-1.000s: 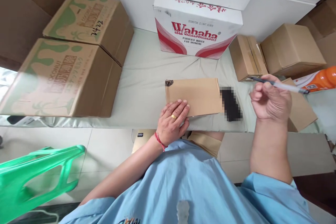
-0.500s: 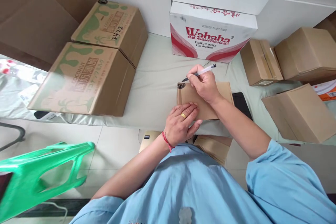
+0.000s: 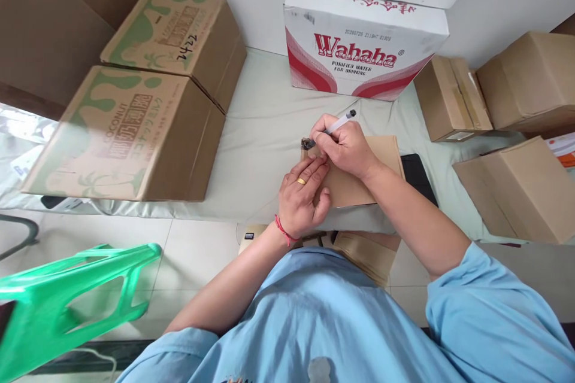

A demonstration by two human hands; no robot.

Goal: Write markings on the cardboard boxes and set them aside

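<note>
My right hand (image 3: 349, 146) grips a pen (image 3: 340, 121) with a clear barrel and a dark end. Its tip points left and down, close to a dark patch (image 3: 307, 143) at the upper-left corner of a flat brown cardboard piece (image 3: 354, 188). Whether the tip touches the patch is hidden by my fingers. Lying flat across the left part of the cardboard, my left hand (image 3: 300, 197) has its fingers stretched towards the patch, the fingertips beside my right hand. A gold ring and a red cord bracelet are on it.
Two coconut-print cartons (image 3: 179, 131) stand at left, and a white Wahaha carton (image 3: 359, 66) at the back. Several plain boxes (image 3: 516, 185) are at right. A black flat object (image 3: 418, 176) lies beside the cardboard. A green stool (image 3: 112, 275) is on the floor at lower left.
The pen and my right hand have come down to the dark patch. My left hand has slid up and left on the cardboard, nearer the patch. The view has shifted slightly.
</note>
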